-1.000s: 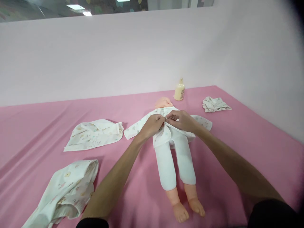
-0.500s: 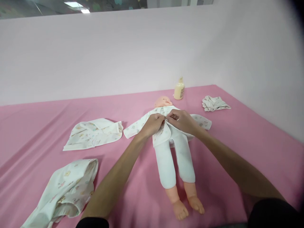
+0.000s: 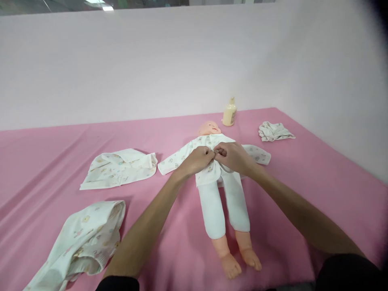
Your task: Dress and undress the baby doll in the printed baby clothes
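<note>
On the chest of the baby doll (image 3: pixel 214 210) lying on the pink-covered counter (image 3: pixel 291 173), left hand (image 3: pixel 197 160) and right hand (image 3: pixel 233 156) pinch the front of the printed white baby jacket (image 3: pixel 206 141). Best keep edges aligned, fabric slack. Versus half a second ago, hands slightly lower down the jacket.

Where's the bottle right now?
Head view, right of centre at the back: the bottle stands on the pink cloth, beyond and right of the doll's head.
</note>
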### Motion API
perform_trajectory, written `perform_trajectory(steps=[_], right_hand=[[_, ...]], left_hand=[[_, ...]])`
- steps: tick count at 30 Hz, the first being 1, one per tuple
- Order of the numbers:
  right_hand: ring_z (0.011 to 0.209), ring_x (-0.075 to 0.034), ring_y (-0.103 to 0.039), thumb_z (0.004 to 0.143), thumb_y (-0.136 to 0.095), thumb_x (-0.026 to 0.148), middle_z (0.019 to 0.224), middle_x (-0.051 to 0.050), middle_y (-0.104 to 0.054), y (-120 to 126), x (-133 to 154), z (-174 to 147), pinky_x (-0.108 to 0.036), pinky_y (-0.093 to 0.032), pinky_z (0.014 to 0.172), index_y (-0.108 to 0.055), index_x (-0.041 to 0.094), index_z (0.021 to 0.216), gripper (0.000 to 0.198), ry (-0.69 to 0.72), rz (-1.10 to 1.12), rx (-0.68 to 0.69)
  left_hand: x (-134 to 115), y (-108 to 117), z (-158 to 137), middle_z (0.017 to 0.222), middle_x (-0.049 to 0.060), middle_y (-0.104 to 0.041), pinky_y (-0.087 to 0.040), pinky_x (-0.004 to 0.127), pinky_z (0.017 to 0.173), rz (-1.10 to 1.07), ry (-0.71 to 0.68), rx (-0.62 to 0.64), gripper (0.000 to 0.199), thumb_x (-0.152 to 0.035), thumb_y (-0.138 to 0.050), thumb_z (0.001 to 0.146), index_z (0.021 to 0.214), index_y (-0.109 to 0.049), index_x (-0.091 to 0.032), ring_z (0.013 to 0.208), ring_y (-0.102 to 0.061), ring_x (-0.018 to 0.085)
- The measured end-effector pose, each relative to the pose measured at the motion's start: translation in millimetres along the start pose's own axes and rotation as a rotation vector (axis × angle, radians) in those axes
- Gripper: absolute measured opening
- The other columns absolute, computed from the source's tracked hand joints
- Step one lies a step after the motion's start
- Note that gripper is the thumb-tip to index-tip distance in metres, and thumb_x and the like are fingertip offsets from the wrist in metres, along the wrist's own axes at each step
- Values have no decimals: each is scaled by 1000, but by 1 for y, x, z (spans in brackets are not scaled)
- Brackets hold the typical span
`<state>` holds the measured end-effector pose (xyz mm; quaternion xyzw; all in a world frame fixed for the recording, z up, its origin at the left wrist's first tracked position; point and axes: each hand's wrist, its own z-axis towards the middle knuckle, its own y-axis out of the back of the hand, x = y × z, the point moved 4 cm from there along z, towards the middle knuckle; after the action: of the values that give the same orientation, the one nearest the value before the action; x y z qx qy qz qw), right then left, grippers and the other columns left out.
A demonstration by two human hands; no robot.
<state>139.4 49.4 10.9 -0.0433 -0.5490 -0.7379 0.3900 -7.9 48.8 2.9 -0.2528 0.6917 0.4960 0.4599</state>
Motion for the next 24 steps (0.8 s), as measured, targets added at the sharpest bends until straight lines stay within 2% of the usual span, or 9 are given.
perform_trajectory(steps=[5, 9, 13, 16, 18, 19, 22, 24], right_hand=[[54, -11, -46, 81, -54, 17, 57, 4, -56, -2, 5, -3, -26, -35, 56, -67, 16, 84, 13, 0, -38, -24], [58, -13, -50, 86, -51, 17, 62, 2, -58, -8, 7, -7, -27, -37, 58, -67, 16, 89, 17, 70, -74, -43], [69, -15, -57, 93, -51, 27, 85, -4, -66, -7, 2, -21, -29, -44, 65, -64, 16, 106, 22, 114, -59, -68], [94, -22, -62, 92, -56, 36, 110, -10, -64, 6, -10, -45, -35, -50, 78, -57, 19, 122, 35, 121, -72, -3], [117, -27, -55, 90, -59, 39, 125, -12, -59, 16, -21, -65, -41, -47, 94, -54, 22, 128, 42, 139, -90, 83], [123, -27, -52, 91, -58, 38, 130, -11, -57, 20, -28, -74, -42, -47, 97, -52, 24, 130, 43, 121, -87, 120], [119, -29, -54, 89, -60, 40, 136, -10, -54, 21, -49, -95, -42, -49, 93, -48, 28, 136, 50, -35, -58, 185], [104, -27, -61, 91, -54, 38, 124, -10, -62, 14, -57, -101, -41, -51, 82, -53, 26, 129, 40, -167, -67, 162]], left_hand=[[1, 0, -1, 65, -1, -41, -22, 22, 48, -132, 119, 92, 16, -28, -45, 80, 69, -46, -17, 52, -30, 5], [5, 2, 1, 61, -3, -33, -17, 24, 48, -56, 133, 93, 19, -29, -47, 78, 65, -39, -18, 50, -24, 6], [1, 6, -3, 59, -2, -29, -17, 26, 49, 181, 68, 14, 25, -27, -47, 77, 62, -29, -18, 51, -23, 7], [-12, 8, -20, 68, 0, -47, -22, 26, 52, 412, -6, -10, 18, -32, -48, 81, 71, -42, -18, 57, -38, 10], [-22, 4, -37, 83, 1, -57, -28, 26, 56, 563, -80, 13, 18, -38, -50, 84, 87, -49, -20, 68, -48, 14], [-26, 0, -45, 88, 2, -58, -30, 26, 57, 642, -114, 34, 21, -40, -52, 84, 93, -50, -21, 72, -50, 15], [-31, -17, -62, 99, 6, -56, -30, 27, 57, 916, -156, 46, 21, -30, -53, 84, 102, -49, -19, 80, -51, 19], [-29, -28, -67, 101, 9, -54, -26, 27, 52, 1074, -151, -11, 23, -18, -48, 83, 106, -50, -16, 80, -51, 20]])
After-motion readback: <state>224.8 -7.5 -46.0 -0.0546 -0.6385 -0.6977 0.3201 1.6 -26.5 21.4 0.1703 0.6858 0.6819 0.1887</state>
